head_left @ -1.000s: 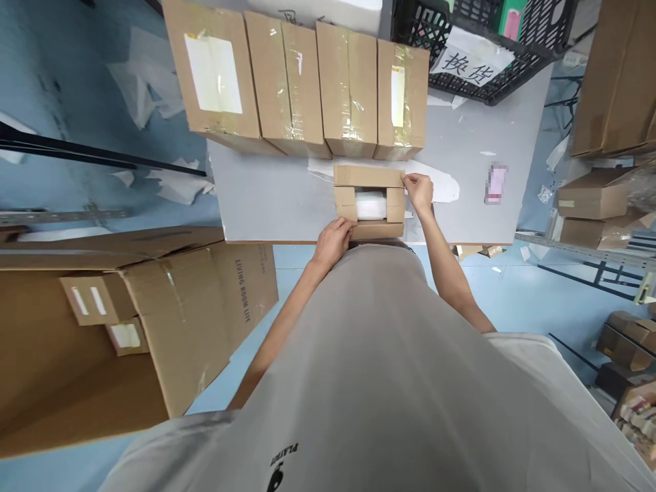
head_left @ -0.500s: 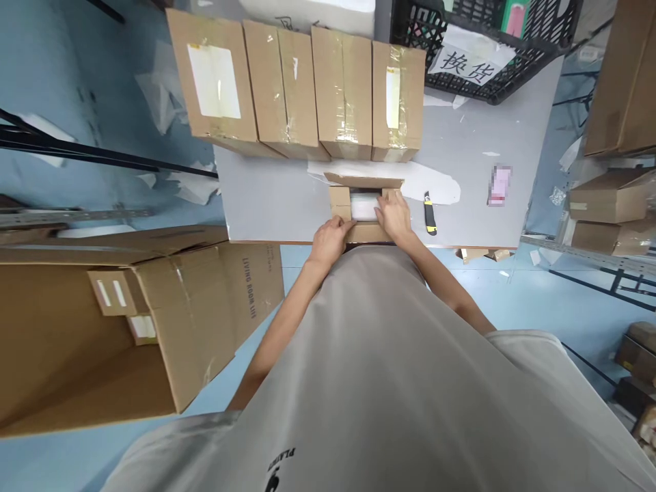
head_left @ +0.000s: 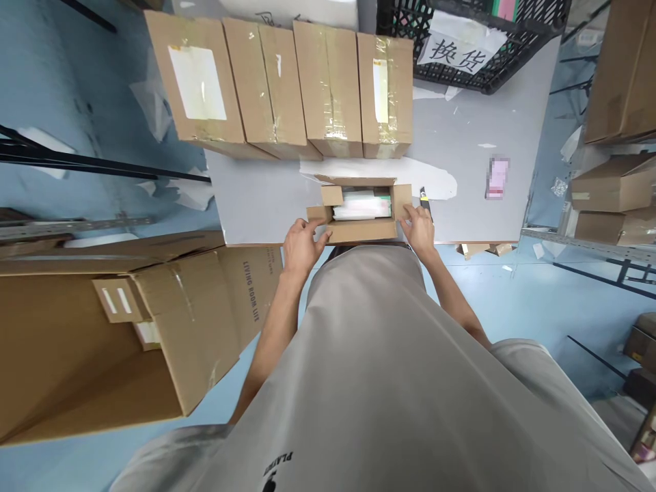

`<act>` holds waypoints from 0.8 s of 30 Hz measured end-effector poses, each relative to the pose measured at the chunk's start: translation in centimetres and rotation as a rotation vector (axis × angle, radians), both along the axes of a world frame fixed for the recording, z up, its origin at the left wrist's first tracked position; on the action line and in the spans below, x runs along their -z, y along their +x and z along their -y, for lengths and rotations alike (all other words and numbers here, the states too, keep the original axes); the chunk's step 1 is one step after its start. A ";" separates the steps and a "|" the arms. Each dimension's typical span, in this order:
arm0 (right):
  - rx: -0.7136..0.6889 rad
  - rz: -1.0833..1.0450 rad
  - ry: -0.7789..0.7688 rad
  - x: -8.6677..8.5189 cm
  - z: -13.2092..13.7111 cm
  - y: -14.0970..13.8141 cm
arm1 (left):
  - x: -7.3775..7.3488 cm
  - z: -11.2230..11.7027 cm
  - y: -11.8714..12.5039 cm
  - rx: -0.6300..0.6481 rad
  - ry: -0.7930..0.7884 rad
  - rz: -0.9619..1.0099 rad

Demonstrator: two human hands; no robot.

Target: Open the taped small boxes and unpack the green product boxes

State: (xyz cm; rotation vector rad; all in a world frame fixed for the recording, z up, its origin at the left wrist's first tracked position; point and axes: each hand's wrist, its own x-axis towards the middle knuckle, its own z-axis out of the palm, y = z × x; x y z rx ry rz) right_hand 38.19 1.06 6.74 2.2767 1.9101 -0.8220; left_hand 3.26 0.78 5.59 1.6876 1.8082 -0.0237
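Observation:
A small cardboard box (head_left: 361, 231) stands open at the near edge of the grey table (head_left: 256, 198), with white and green packets (head_left: 361, 203) inside. My left hand (head_left: 302, 244) pinches the box's left side flap, which is folded outward. On the other side, my right hand (head_left: 419, 229) grips the right flap, also spread out. A utility knife (head_left: 423, 197) lies just behind my right hand, partly hidden by it.
Several taped cardboard boxes (head_left: 287, 82) line the table's far side. A black crate (head_left: 461, 41) with a paper sign stands at the back right. A large open carton (head_left: 128, 321) lies on the blue floor to my left. More cartons (head_left: 609, 191) are stacked on the right.
Both hands have moved apart to the box's sides and pulled its side flaps outward. The contents now show more fully. My right hand now partly covers the knife.

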 end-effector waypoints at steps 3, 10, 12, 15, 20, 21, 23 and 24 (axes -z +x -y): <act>-0.018 0.019 -0.005 0.1 -0.2 -0.6 | 0.3 -0.3 0.6 -0.017 0.048 -0.017; -0.297 0.090 0.010 0.4 -2.6 -3.4 | 0.5 -1.9 5.5 0.170 0.322 0.206; -0.376 0.096 0.001 0.7 -3.6 -3.9 | 1.3 -3.2 8.3 0.338 0.262 0.273; -0.443 0.104 -0.020 0.9 -4.9 -4.0 | 2.7 -5.7 12.1 0.452 0.099 0.164; -0.502 0.121 -0.050 0.4 -5.7 -3.4 | 3.4 -7.5 13.9 0.403 0.008 -0.040; -0.506 0.124 -0.060 0.3 -5.7 -3.4 | 3.3 -7.2 13.5 0.396 0.025 -0.052; -0.502 0.130 -0.079 0.2 -5.7 -3.6 | 3.0 -6.4 12.3 0.355 0.057 -0.074; -0.499 0.134 -0.087 0.2 -5.7 -3.7 | 2.9 -6.0 11.4 0.320 0.058 -0.082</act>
